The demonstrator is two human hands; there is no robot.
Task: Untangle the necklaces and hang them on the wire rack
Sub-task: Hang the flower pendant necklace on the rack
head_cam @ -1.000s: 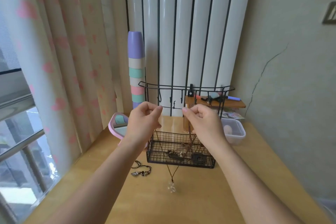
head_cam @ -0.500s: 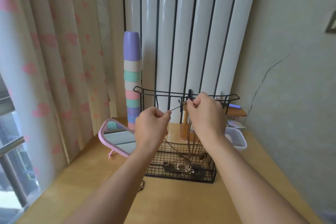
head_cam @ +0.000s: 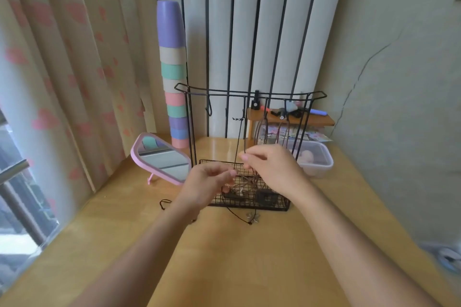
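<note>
The black wire rack (head_cam: 189, 117) stands at the back of the wooden table, with a mesh basket (head_cam: 272, 203) at its foot. A black cord necklace (head_cam: 240, 137) hangs in two strands from a middle hook on the top bar. My right hand (head_cam: 273, 168) pinches the right strand just above the basket. My left hand (head_cam: 208, 183) pinches the left strand slightly lower. The cord's lower end and its pendant (head_cam: 253, 217) lie on the table in front of the basket. Other necklaces (head_cam: 262, 132) hang from the right hooks. Another black cord (head_cam: 164, 203) lies left of the basket.
A pink-framed mirror (head_cam: 159, 161) leans left of the rack. A tall stack of pastel cups (head_cam: 173, 70) stands behind it. A clear plastic box (head_cam: 318, 164) sits to the right, with a small wooden shelf (head_cam: 321, 121) of items behind it. Curtains hang at the left.
Both hands came down from the rack's top bar to just above the basket. The black cord now hangs from a middle hook.
</note>
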